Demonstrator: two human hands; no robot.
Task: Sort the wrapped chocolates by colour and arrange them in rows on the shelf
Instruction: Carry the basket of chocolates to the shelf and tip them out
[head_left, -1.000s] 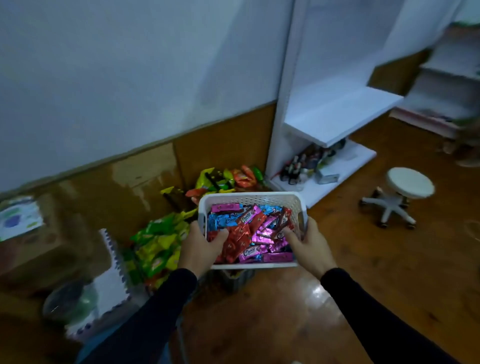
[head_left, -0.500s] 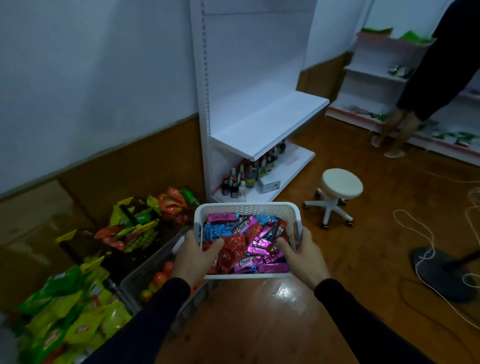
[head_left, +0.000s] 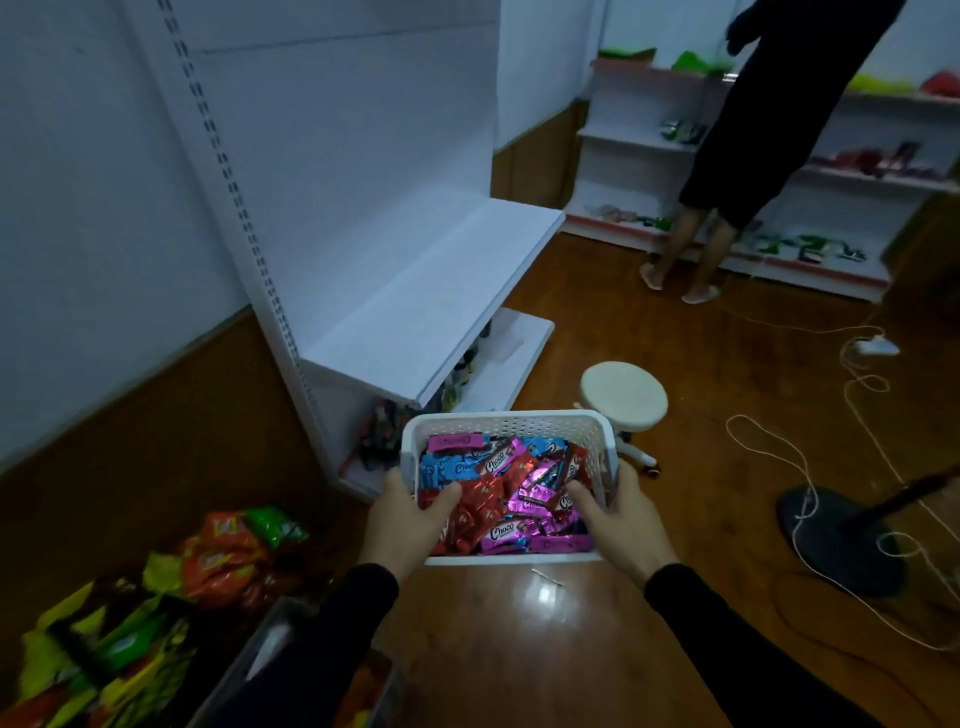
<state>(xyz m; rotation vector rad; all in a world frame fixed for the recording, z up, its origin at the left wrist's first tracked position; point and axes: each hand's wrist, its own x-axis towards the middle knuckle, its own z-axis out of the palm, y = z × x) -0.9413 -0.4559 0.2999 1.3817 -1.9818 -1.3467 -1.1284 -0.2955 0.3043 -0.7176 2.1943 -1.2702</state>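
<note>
white basket of chocolates gripped by left hand; right hand likewise.

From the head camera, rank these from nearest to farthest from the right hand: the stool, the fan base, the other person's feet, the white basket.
From the right hand:
1. White basket, gripped at its right side.
2. Stool, just beyond the basket, slightly right.
3. Fan base, on the floor to the right.
4. Other person's feet, far back by the far shelves.
</note>
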